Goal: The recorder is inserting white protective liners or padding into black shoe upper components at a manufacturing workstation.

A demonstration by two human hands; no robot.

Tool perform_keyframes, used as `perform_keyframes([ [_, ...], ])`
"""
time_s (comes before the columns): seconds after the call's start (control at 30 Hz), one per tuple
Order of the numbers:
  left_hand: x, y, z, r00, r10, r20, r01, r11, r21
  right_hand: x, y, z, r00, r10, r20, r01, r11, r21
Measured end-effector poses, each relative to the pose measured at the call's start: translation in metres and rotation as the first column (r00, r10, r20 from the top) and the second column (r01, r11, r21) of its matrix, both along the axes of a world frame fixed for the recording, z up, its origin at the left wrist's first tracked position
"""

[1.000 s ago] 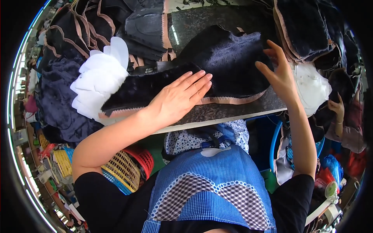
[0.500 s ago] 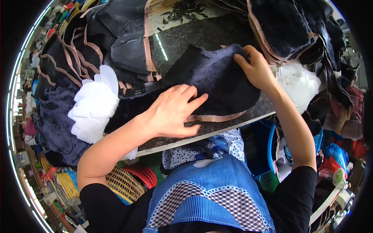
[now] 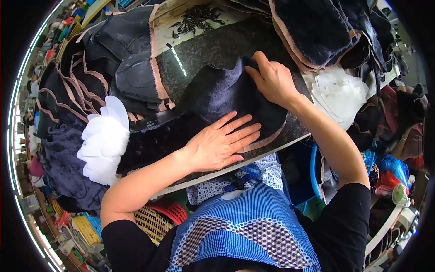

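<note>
A black plush fabric piece (image 3: 213, 93) with a tan edge strip lies across the dark speckled tabletop (image 3: 226, 45), its far right part raised in a fold. My left hand (image 3: 222, 143) rests flat on its near side, fingers spread. At the raised far edge, my right hand (image 3: 274, 84) pinches the plush between thumb and fingers. To the left of the piece sits a stack of white, rounded, soft-looking sheets (image 3: 104, 145). Another stack of thin white sheets (image 3: 340, 97) lies right of my right hand.
Black pieces with tan edges (image 3: 136, 68) are piled at the far left, and more black plush pieces (image 3: 312, 31) at the far right. Small dark scraps (image 3: 195, 20) lie at the back. Below the table edge are a red basket (image 3: 174, 211) and a blue tub (image 3: 313, 170).
My right hand has drawn the plush edge leftward and lifted it into a fold. My left hand has flattened onto the fabric, its fingers now straighter. The whole view has shifted slightly.
</note>
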State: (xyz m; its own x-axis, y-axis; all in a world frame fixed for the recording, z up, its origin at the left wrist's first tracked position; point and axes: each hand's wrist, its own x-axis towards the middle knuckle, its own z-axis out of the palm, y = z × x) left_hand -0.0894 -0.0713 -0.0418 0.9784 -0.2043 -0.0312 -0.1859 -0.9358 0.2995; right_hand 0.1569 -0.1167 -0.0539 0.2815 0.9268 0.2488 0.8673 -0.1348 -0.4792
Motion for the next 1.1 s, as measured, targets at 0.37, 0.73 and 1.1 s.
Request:
perform_keyframes([
  [0.37,0.025,0.003,-0.003,0.999,-0.028,0.033,0.033,0.989,-0.146,-0.008,0.034,-0.017,0.934,0.041,0.354,-0.145,0.951,0.273],
  [0.73,-0.03,0.0,-0.001,0.961,0.26,0.099,-0.255,0.965,-0.058,-0.043,-0.06,-0.01,0.946,0.215,0.241,-0.226,0.974,0.019],
  [1.1,0.029,0.089,0.035,0.736,0.671,-0.094,-0.542,0.5,-0.676,-0.057,-0.142,0.005,0.905,0.014,-0.426,0.073,0.98,0.187],
])
